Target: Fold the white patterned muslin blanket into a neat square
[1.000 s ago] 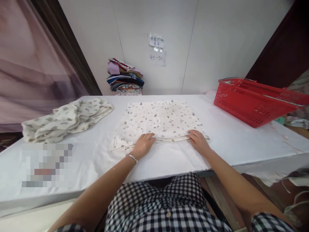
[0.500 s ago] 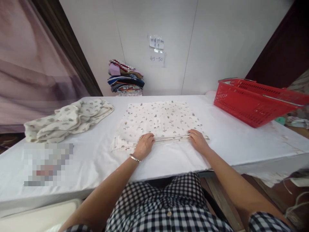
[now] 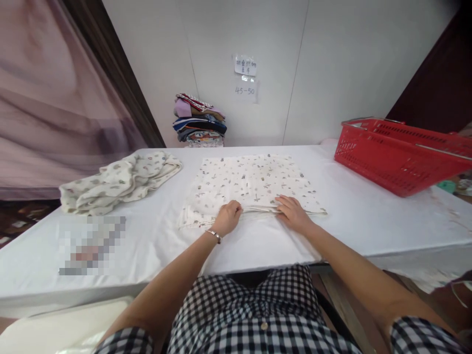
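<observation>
A white cloth printed with small motifs (image 3: 250, 182) lies folded flat in front of me, its layered front edge towards my body. My left hand (image 3: 227, 219) is closed with curled fingers on that front edge, left of its middle; the fingertips are partly hidden. Over the same edge, further right, my right hand (image 3: 293, 214) lies with its fingers stretched out and slightly apart, touching the cloth. A bracelet (image 3: 214, 236) circles my left wrist. To the left rests a crumpled cream cloth with a spotted print (image 3: 121, 182).
A white-covered table (image 3: 368, 221) carries everything. At its back stands a stack of folded fabrics (image 3: 199, 120) against the wall. A red plastic basket (image 3: 401, 157) is at the right. A blurred-out item (image 3: 92, 246) lies front left. Paper notes (image 3: 245, 78) hang on the wall.
My right hand has slid left along the cloth's front edge, closer to my left hand, and its fingers now lie flatter. The whole view has shifted slightly.
</observation>
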The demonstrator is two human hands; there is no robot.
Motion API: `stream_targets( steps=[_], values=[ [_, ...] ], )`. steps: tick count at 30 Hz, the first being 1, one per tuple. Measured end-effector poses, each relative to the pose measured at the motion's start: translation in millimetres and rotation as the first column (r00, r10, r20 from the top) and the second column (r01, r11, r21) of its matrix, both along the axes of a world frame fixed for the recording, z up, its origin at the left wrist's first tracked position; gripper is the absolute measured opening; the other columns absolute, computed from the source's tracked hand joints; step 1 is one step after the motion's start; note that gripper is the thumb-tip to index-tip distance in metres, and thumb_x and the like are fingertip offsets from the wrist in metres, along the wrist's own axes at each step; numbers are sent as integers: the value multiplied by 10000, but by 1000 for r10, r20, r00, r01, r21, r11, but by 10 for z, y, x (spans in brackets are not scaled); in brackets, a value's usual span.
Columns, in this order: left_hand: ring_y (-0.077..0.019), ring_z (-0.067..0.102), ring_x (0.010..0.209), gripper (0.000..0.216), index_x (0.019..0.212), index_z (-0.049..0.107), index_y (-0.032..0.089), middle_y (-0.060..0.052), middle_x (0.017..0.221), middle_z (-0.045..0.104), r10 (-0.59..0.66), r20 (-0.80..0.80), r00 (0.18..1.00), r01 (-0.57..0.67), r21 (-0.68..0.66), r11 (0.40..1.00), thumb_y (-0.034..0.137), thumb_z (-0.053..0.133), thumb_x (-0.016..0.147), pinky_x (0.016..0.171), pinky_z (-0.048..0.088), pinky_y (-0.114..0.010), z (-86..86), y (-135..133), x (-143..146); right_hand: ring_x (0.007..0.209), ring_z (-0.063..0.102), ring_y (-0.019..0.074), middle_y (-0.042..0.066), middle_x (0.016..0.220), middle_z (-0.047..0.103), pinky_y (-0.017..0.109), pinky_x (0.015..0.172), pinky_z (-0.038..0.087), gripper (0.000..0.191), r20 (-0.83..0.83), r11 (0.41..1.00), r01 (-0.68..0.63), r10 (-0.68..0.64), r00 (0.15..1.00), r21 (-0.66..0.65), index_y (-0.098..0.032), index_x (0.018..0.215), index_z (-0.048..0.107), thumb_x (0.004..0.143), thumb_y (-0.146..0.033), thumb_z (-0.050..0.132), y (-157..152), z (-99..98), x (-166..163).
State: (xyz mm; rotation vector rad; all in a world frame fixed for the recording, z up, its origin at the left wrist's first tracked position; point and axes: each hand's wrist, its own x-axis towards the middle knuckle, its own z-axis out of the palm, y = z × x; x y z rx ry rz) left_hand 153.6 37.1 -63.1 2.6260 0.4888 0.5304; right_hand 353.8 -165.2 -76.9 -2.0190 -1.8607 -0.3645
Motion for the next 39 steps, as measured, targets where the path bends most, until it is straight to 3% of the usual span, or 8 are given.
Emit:
stream_targets(
  steps=[5,9,14,19,30,34,39],
  values=[
    [-159,585,708,129,783,535,200,-16,777,616,67,-78,995,-71,-57,996,191,416,831,694,440,-289,82,8,36,1264,342,264,100,1291,493,483,1002,287,173,78,1000,5,-3,997,-27,-190,934,600,864,-206,444,204,0,-71],
    [-158,580,707,125,780,532,196,-18,783,616,58,-87,995,-61,-42,997,188,420,835,695,432,-290,67,3,20,1276,324,248,94,1285,500,471,998,300,215,62,999,-9,11,998,-31,-182,898,598,884,-179,383,219,-34,-39],
    [-174,569,839,126,783,531,181,-47,881,601,-100,-84,991,113,179,977,153,424,842,826,404,-345,-30,-28,-32,1281,314,242,74,1294,491,461,963,343,229,-45,996,-38,35,998,-80,-194,863,596,899,-238,374,161,-81,14],
    [-222,508,1059,138,957,540,183,-97,1167,539,-161,-88,983,181,334,925,213,513,825,922,363,-403,-67,-82,3,1290,305,237,69,1299,485,474,971,341,222,-81,993,-49,40,996,-109,-200,855,590,897,-246,377,174,-114,45],
    [-228,501,1058,117,904,578,161,-104,1190,545,-259,-93,961,272,466,842,146,498,820,925,350,-408,-97,-213,293,1207,417,235,73,1183,567,459,972,382,190,-181,987,-77,51,982,-138,-199,856,599,877,-238,415,287,-78,116],
    [-202,534,978,168,816,587,163,-82,1101,593,-247,-56,967,245,448,860,131,427,854,884,379,-382,-130,-234,324,1224,398,243,73,1213,548,466,975,373,137,-138,991,-70,55,989,-110,-208,890,595,847,-223,466,256,-25,58],
    [-185,550,935,150,830,572,158,-83,1030,597,-197,14,980,182,320,930,148,425,858,844,412,-350,-97,-273,326,1270,338,245,100,1272,505,468,994,351,115,-97,994,-106,103,990,-21,-196,910,577,842,-225,489,236,2,-38]
  ],
)
